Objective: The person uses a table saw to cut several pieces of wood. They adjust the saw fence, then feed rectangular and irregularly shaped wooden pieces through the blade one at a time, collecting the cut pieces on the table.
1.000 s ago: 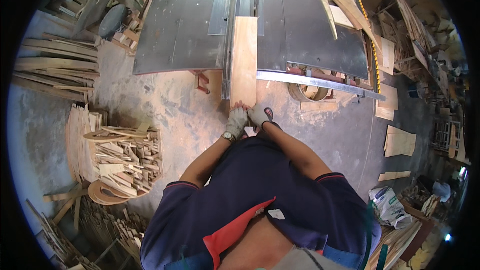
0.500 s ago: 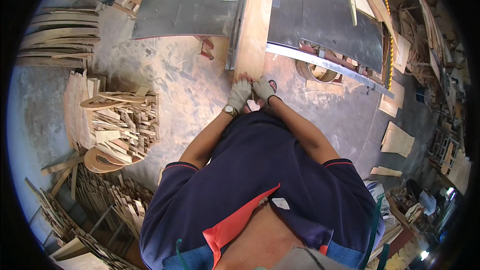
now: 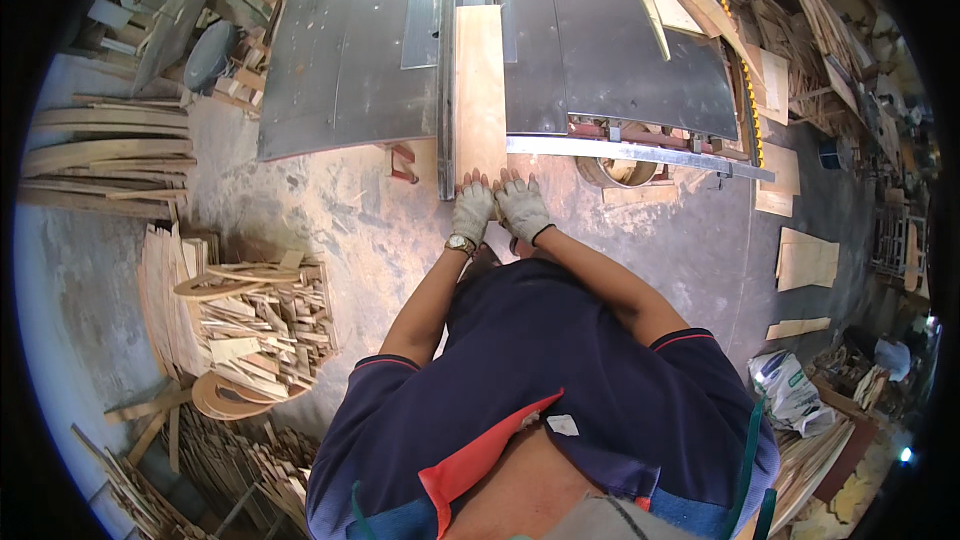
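A long pale wooden board (image 3: 481, 90) lies on a dark metal machine table (image 3: 350, 90), its left edge along a straight metal fence (image 3: 447, 130). The board's near end juts out over the table's front edge. At that end, my left hand (image 3: 473, 208), in a fingertip-less glove, has its fingers stretched forward onto the wood. Beside it, my right hand (image 3: 522, 208), gloved the same way, lies with fingers spread at the board's right corner. Both thumbs are partly hidden. Neither hand appears wrapped round the board.
A metal rail (image 3: 640, 152) runs along the table's front right. Curved wood strips (image 3: 765, 100) and other offcuts lie at the far right. On the left stand stacked planks (image 3: 110, 145) and a heap of scrap wood (image 3: 265, 325). A white sack (image 3: 790, 390) sits at lower right.
The board has slid forward along the fence, with less of it overhanging the table. My hands have followed it, and the right hand's fingers are now straighter and more spread. The view has shifted.
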Motion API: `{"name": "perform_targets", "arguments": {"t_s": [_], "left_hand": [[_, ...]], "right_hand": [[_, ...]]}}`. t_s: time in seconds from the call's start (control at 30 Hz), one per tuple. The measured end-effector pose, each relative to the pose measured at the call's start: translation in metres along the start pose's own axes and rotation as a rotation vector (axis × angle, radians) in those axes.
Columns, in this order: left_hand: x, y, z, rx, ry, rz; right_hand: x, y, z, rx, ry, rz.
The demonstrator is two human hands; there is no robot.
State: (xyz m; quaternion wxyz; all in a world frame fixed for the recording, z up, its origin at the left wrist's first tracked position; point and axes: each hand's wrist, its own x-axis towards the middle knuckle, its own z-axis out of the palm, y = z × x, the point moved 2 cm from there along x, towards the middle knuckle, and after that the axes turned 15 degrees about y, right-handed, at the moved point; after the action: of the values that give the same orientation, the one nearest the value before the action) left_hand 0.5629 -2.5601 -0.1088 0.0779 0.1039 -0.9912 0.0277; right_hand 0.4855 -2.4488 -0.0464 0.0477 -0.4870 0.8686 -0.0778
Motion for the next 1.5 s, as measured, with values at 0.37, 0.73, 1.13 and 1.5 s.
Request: {"name": "perform_targets", "arguments": {"t_s": [0.37, 0.73, 1.13, 1.5], "left_hand": [[0.046, -0.021, 0.001, 0.063, 0.007, 0.045], [0.085, -0.042, -0.029, 0.018, -0.066, 0.082], [0.108, -0.095, 0.002, 0.233, -0.036, 0.215], [0.159, -0.119, 0.018, 0.23, -0.102, 0.187]], "right_hand": [[0.04, 0.029, 0.017, -0.034, 0.022, -0.019], [0.079, 0.048, 0.029, -0.061, 0.081, -0.041], [0.11, 0.075, -0.013, 0.044, -0.088, 0.006], [0.092, 0.263, -0.045, 0.008, -0.057, 0.507]]}}
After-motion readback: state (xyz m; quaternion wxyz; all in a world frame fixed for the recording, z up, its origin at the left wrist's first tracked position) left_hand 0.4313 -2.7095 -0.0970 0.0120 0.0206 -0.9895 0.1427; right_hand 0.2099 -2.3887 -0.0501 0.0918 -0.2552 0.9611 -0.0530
